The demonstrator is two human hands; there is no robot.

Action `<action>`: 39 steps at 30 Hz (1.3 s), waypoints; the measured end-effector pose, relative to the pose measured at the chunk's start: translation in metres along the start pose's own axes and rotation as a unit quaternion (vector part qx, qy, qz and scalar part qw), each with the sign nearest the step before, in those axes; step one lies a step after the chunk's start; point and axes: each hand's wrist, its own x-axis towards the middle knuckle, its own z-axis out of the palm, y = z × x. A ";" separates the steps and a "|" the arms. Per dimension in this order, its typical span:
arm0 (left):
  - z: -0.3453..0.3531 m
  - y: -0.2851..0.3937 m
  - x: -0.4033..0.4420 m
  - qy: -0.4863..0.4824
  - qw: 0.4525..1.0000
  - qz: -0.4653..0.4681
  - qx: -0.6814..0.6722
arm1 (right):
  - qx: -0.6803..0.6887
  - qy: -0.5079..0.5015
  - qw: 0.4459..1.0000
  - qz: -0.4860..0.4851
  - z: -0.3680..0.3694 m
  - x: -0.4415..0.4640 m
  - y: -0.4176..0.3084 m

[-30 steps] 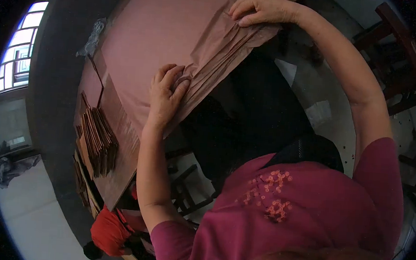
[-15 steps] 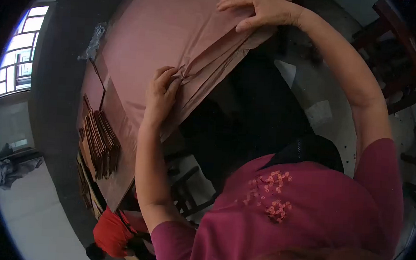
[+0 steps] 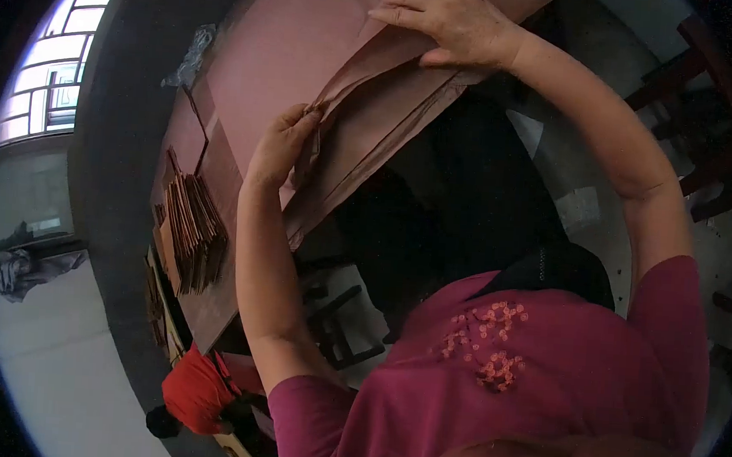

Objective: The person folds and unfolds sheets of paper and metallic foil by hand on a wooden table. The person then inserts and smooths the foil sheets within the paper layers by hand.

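Note:
A large pinkish-brown sheet, thin like paper or film, lies over the table in layers. My left hand pinches the sheet's near edge between thumb and fingers, and the edge is gathered and lifted there. Below that raised edge, a lower brown layer shows with creases along its border. My right hand rests farther along the same edge, fingers spread over the sheet and thumb apart.
A bundle of folded brown pieces stands on the table at left, with crumpled clear plastic beyond it. Red cloth is at lower left. Dark wooden furniture stands at right, and a window is at far left.
My left hand has drawn the sheet's edge up and away, widening the gap above the lower layer. My right hand has shifted slightly, its fingers spreading. The whole view has turned a little.

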 end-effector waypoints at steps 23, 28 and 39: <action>-0.006 -0.005 -0.009 -0.006 0.988 -0.013 -0.157 | -0.039 0.026 0.996 0.076 -0.019 0.019 0.012; -0.016 -0.031 0.005 -0.070 0.981 0.036 -0.177 | -0.039 0.026 0.996 0.075 -0.020 0.024 0.015; 0.005 0.005 -0.021 0.020 0.998 0.052 0.029 | -0.049 0.026 0.996 0.074 -0.021 0.032 0.016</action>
